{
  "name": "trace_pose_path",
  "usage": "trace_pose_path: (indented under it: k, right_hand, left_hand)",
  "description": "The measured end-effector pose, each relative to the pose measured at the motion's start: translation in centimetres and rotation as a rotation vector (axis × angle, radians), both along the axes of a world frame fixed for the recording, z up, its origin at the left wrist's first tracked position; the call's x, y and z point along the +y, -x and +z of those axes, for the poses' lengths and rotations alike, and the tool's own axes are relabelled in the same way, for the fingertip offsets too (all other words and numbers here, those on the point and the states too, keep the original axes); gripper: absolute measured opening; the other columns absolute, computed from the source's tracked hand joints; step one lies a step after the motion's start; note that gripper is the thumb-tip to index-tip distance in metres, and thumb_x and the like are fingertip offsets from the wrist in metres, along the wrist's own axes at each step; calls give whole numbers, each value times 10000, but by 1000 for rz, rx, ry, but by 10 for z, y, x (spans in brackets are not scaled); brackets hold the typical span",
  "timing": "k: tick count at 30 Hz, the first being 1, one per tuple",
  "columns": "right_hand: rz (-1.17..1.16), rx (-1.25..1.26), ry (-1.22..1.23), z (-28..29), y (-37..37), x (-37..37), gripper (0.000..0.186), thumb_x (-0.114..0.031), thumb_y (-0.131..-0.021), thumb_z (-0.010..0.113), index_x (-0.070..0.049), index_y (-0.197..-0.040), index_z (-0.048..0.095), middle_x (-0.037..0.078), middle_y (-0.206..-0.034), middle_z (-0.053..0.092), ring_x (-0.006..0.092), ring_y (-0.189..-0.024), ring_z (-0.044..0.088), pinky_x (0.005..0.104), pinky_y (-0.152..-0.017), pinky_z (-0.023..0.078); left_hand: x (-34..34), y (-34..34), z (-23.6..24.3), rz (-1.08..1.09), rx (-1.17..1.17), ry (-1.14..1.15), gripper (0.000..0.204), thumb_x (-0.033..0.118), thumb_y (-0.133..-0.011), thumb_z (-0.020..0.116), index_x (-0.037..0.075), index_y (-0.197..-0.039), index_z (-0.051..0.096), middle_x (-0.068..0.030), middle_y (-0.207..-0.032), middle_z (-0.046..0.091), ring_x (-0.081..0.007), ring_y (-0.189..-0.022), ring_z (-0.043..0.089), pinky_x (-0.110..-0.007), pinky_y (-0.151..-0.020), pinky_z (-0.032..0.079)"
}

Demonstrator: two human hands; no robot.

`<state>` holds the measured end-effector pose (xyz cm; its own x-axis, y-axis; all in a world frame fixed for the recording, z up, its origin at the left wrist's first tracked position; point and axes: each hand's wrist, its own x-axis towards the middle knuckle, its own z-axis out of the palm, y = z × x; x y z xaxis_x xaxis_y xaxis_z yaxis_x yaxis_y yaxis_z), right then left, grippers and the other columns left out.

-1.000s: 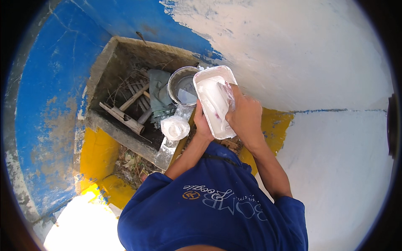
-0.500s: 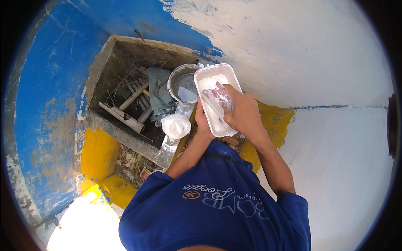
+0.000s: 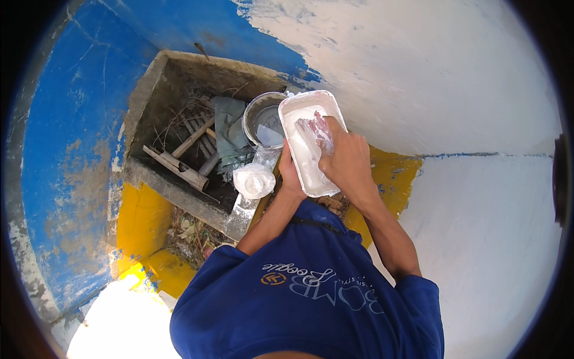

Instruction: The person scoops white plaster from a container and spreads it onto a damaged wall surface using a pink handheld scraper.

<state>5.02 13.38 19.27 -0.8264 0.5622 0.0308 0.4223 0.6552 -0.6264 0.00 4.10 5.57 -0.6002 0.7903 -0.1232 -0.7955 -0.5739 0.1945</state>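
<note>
Left hand [image 3: 289, 172] holds tray [image 3: 308, 100] | concrete box [image 3: 173, 187] | patchy blue wall [image 3: 54, 131]

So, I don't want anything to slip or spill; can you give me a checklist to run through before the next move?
1. White tray held by the left hand: ok, at its left side.
2. Flat tool in the right hand: ok, inside the tray.
3. White paste in the tray: ok, some is there.
4. Tool free of smears: not ok, it is coated.
5. Left fingers' grip beneath the tray: cannot tell, hidden.
6. Tray clear of the bucket: cannot tell, they overlap in view.
</note>
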Motion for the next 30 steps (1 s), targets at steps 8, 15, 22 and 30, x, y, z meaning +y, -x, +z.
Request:
trace_pose_path:
  k: [8,15,22,30]
  right_hand:
    - [8,81,54,-2,2,4,454,-8,-690,649,13,-1141,602,299,-770,637,496,-724,620,546,-693,486]
    - [-7,64,-27,-8,3,2,524,-34,-679,663,-5,-1199,599,280,-752,658,470,-709,655,528,-666,515]
    - [29,43,-19,-5,2,0,481,-27,-713,657,1,-1190,597,294,-770,652,484,-725,644,528,-683,512]
    - [15,49,-25,-11,1,5,558,-33,-654,661,3,-1208,596,284,-717,646,468,-687,651,524,-676,520]
  left_hand:
    - [1,2,2,-18,-34,12,611,541,-1045,315,108,-1457,438,-120,-1332,578,-273,-1197,577,-449,-1047,457]
    - [-1,5,0,-37,-16,-120,607,537,-1046,316,104,-1451,444,-121,-1301,600,-274,-1193,583,-445,-1047,457]
    - [2,4,4,-16,-45,-48,599,533,-1047,316,102,-1439,454,-116,-1301,601,-271,-1180,588,-444,-1052,454]
    - [0,3,8,-27,-41,0,604,546,-1043,318,105,-1428,466,-116,-1297,602,-267,-1171,591,-449,-1041,461]
